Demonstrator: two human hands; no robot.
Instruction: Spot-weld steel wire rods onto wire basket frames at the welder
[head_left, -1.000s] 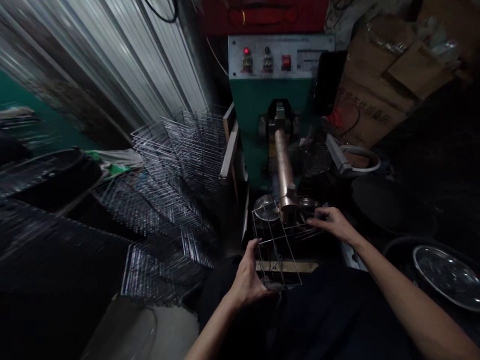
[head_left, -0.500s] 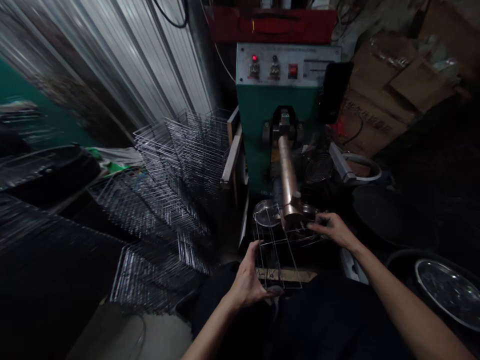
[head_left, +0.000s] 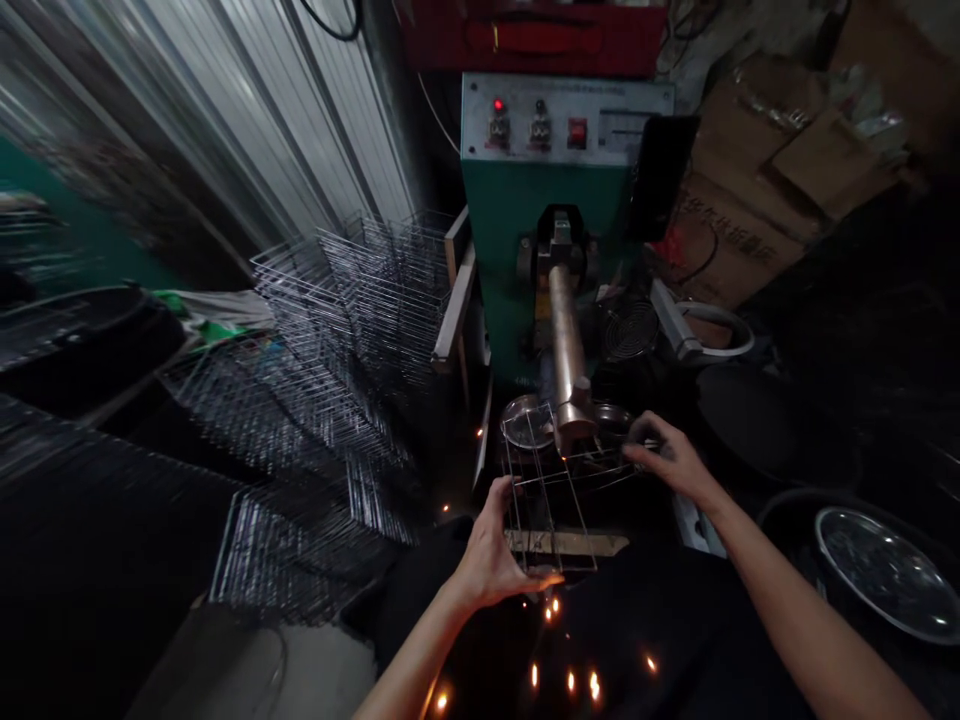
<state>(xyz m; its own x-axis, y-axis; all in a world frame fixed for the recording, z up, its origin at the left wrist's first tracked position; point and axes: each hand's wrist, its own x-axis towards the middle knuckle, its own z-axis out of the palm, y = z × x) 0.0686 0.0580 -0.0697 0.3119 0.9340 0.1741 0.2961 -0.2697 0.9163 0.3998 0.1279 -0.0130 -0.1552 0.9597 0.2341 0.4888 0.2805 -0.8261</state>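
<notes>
A wire rack [head_left: 545, 492] of thin metal rods sits under the tip of a copper-coloured welding arm [head_left: 568, 345] on a green machine. My left hand [head_left: 491, 555] grips the rack's left side, thumb low and fingers at the upper rod. At the rack's right end, my right hand [head_left: 667, 455] has its fingers curled in a pinch at the wire; the exact contact is dark. A small orange glow shows at the arm's tip, and bright sparks [head_left: 571, 682] fly over my dark-clothed lap.
Stacked wire racks [head_left: 330, 340] rise at the left beside a wooden bar [head_left: 454, 305]. Round metal dishes [head_left: 525, 422] lie beneath the arm. The control panel [head_left: 559, 120] has a lit red light. Cardboard boxes [head_left: 739, 235] stand back right; a shiny round pan [head_left: 892, 575] is front right.
Sparks and a glow at the welding arm's tip have appeared. My right hand has shifted slightly right relative to the rack. The whole view has moved a little; my left hand keeps its grip.
</notes>
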